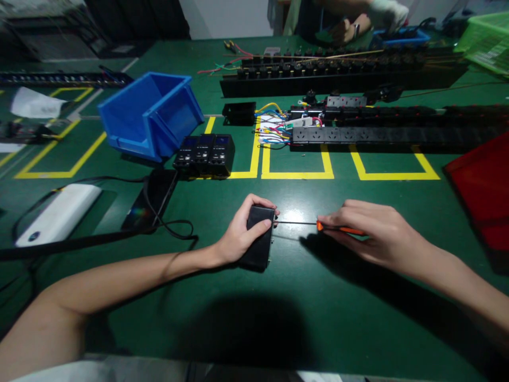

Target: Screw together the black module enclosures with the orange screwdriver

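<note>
1. The left hand (240, 231) is closed around a small black module (258, 239); the thumb lies on the near side and the fingers (258, 201) curl over the far top edge. The module rests on the green table (310, 307) under this hand.
2. The right hand (374, 233) holds a screwdriver (318, 225) with an orange handle in a narrow pinch of the fingertips. Most of the handle is hidden inside the hand.
3. The thin metal shaft of the screwdriver lies almost level and points toward the left hand. Its tip reaches the right side of the black module; whether it sits in a screw cannot be told.
4. Just beyond the left hand stands a group of three more black modules (204, 154), side by side, on a yellow line.
5. Farther out from the left hand, to its left, is a blue bin (151, 114), tilted with its opening toward the person.
6. To the left of the left forearm lie a dark flat device (153, 204) with a black cable (175, 231), and a white power bank (59, 212).
7. Well beyond the right hand lie long black power strips (397, 135) with coloured wires (274, 130) at their left end.
8. To the right of the right hand is a red tray (483, 185).
9. At the far edge of the table, another person's hands (358, 26) are at work.
</note>
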{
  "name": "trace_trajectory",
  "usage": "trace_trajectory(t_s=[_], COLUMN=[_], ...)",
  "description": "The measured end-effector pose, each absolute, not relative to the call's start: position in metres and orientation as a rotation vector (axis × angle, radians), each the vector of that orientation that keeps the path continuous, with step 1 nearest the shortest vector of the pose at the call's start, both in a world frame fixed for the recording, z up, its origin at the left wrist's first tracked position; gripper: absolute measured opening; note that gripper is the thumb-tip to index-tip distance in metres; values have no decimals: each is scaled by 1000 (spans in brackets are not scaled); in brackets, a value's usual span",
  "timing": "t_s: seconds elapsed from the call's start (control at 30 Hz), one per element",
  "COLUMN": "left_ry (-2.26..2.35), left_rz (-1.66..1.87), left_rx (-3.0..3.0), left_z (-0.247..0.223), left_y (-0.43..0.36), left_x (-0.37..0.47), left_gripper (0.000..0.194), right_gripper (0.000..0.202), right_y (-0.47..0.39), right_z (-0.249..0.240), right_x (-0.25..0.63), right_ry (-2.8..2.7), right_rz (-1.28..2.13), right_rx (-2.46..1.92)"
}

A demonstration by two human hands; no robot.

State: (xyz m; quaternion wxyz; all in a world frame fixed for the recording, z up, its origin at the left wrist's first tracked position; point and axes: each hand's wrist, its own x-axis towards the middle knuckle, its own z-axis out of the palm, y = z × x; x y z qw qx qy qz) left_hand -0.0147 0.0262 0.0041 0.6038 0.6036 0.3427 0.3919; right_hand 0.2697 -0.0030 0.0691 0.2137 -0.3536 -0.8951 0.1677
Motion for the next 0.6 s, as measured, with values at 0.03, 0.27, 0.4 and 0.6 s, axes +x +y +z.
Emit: trace_trajectory(t_s=[0.03,0.27,0.4,0.6], left_ry=[787,763,751,738], left_rz=[915,929,935,942], left_rx=[1392,1456,1428,1420], left_z=[4,4,5,5], left_y=[26,26,26,26], left_x=[-14,-15,-15,-13], left_gripper=[31,30,29,29], right_gripper=[13,11,12,18], right_y=[-3,-4,-9,-13], right_z=[67,60,61,69], right_x=[270,265,261,255], right_ry=[-2518,-2478,-2320,-2062], right_rz=[355,424,722,1058], right_rx=[-924,-859,-1019,-1268])
